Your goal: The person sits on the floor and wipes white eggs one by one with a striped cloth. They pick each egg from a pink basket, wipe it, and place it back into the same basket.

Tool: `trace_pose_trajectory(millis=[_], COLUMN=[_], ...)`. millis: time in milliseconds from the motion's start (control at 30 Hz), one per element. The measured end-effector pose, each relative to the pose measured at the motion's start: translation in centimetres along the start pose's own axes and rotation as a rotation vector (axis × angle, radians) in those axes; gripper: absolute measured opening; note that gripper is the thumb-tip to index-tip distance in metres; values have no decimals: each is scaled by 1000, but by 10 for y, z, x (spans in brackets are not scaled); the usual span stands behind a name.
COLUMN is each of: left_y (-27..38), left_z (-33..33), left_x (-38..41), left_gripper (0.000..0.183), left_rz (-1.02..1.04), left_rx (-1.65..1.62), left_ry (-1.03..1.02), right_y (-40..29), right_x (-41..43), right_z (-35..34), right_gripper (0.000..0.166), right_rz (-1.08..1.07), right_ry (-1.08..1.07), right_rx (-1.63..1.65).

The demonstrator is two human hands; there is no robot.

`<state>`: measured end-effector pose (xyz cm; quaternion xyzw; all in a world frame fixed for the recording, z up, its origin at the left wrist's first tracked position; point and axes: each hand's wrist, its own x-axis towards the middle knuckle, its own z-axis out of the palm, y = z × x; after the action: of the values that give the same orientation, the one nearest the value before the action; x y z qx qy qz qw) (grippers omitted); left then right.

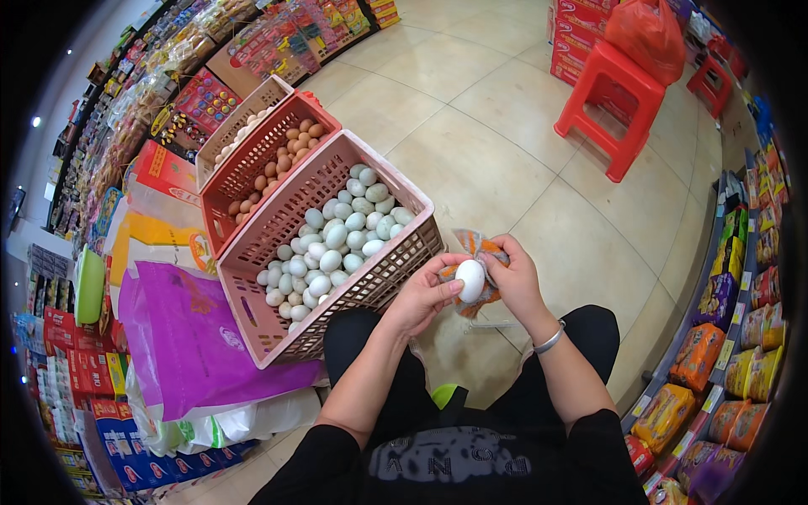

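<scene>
Between the thumb and fingers of my left hand [421, 297] is a single white egg [470, 280], held over the floor in front of my knees. My right hand [519, 281] grips an orange-and-grey striped cloth [481, 302], bunched against the egg's far and right side. A metal bangle [550, 338] circles my right wrist. Just left of my hands stands a pink plastic crate [252, 303] with lattice sides. Many pale blue-green and white eggs [336, 237] lie piled inside it.
Beyond it sit a red crate [218, 208] of brown eggs and a beige crate [205, 158] of pale eggs. A purple bag [183, 347] lies at left. A red stool [615, 101] bears a red plastic bag [647, 41]. Stocked shelves [726, 353] line the right.
</scene>
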<state>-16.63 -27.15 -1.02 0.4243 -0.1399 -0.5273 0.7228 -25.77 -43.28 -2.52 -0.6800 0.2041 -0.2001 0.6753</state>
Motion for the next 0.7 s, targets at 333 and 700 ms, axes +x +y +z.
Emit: trace_pose_trajectory(millis=[333, 700], left_y=[9, -1], left_z=[1, -14], left_x=[-14, -9], left_gripper=[57, 50], left_rz=[47, 63], left_rx=[-244, -77], left_ry=[-12, 128], right_y=[-25, -31], right_x=[-5, -13], right_z=[5, 2], right_gripper=[16, 12], right_rz=[228, -304], right_ry=[-60, -218], right_rx=[597, -272])
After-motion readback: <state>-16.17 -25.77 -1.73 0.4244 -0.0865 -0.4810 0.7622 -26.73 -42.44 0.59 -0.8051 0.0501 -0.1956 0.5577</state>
